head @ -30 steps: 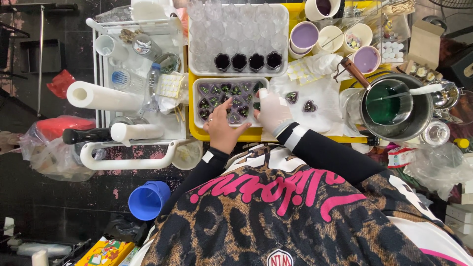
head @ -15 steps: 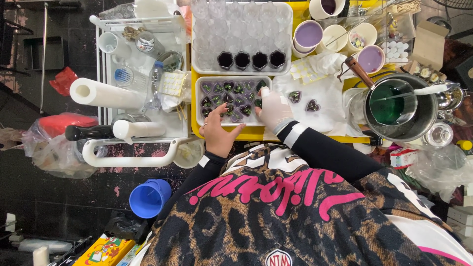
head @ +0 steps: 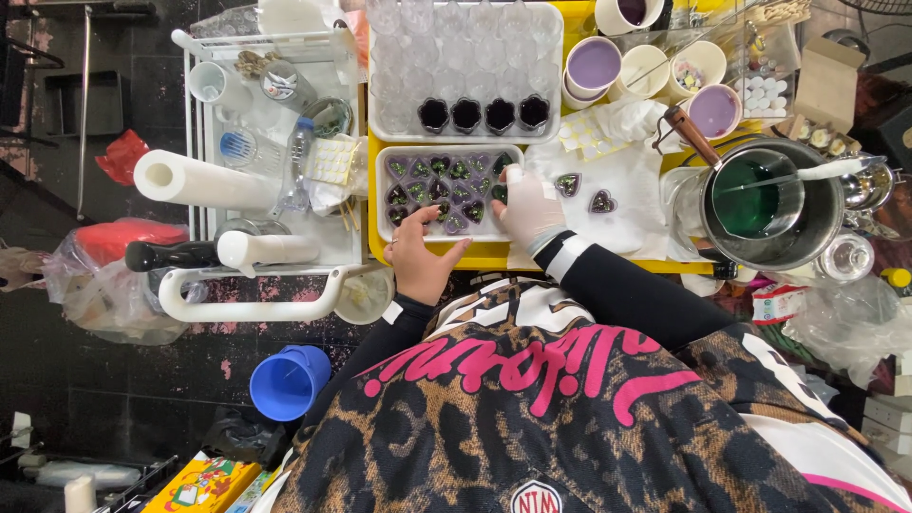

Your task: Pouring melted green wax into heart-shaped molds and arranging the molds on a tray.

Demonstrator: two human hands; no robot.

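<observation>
The white tray [head: 384,195] of heart cups lies long axis left-right on the yellow table [head: 494,255], left hand [head: 423,255] loosely open at its near rim, gloved right hand [head: 528,211] pinching a cup [head: 499,193] at its right end.

We take small white tray [head: 383,204] as landmark. Behind it: bigger tray of clear cups [head: 465,66], touching, blocks way. Left: crowded white cart [head: 275,142]. Right: white paper [head: 627,185] with two heart moulds [head: 584,193], room between them. Front edge: our hands [head: 423,256] crowd it.
</observation>
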